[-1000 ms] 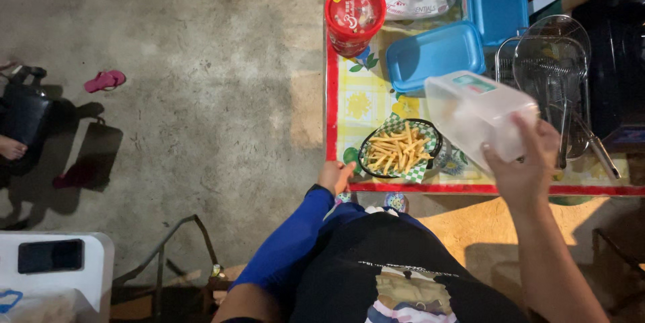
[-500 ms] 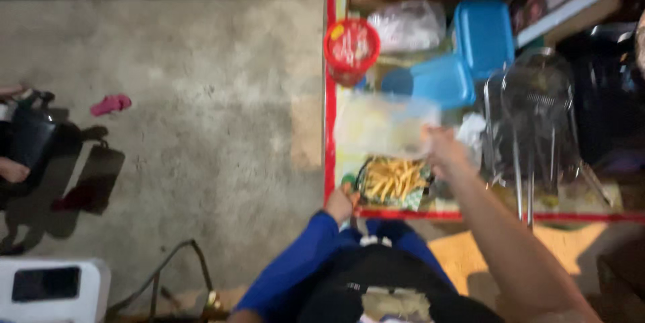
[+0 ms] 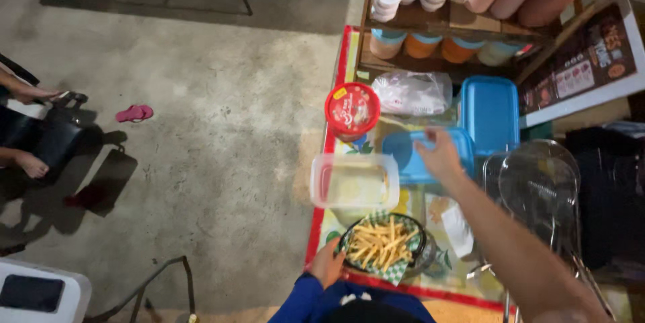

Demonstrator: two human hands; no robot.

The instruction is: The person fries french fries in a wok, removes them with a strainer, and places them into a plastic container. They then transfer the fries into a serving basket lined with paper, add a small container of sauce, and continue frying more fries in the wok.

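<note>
My left hand [image 3: 327, 264] steadies the fries basket [image 3: 381, 244]; my right hand [image 3: 440, 155], fingers seemingly spread empty, reaches the blue lid [image 3: 423, 155] beside a clear container [image 3: 354, 180] on the worktop [image 3: 349, 41].

a pink sandal [image 3: 134, 113] lies on the concrete floor [image 3: 222, 94].

Changes against the earlier pictures, placed by the fries basket [image 3: 381, 248]:

- Clear tub [image 3: 354, 180]: a second ago held up in the right hand [image 3: 440, 155], right of the basket; now just above the basket's left half, apart from that hand. Whether it rests on the worktop [image 3: 322, 219] cannot be told.
- Right hand: was gripping the tub; now fingers spread, at the blue lid [image 3: 430, 155] above and right of the basket.
- Left hand [image 3: 327, 264]: was above the basket's left rim; now touching its lower left edge.
- View: has tilted up; shelf [image 3: 463, 24] of cups and jars beyond the basket newly shown.
</note>
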